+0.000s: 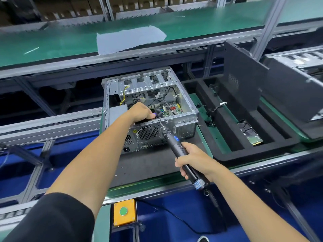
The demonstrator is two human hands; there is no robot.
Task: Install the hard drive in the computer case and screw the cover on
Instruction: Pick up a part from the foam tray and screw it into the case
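Observation:
An open metal computer case (185, 117) lies on its side on a dark mat, its motherboard and cables exposed. My left hand (142, 111) reaches inside near the case's rear edge, fingers curled over a dark part that I cannot identify. My right hand (192, 158) grips a black electric screwdriver (174, 143), whose bit tip touches the case's upper rear rim. A bare hard drive (251, 135) lies in a slot of the black foam tray (225, 158) to the right. A dark case cover (243, 75) leans upright behind that tray.
A green conveyor belt (52, 44) runs across the back with a white sheet (129, 39) on it. Another dark case (297, 95) stands at the far right. A yellow box with a green button (124, 211) sits at the bench's front edge. The screwdriver's cable hangs below.

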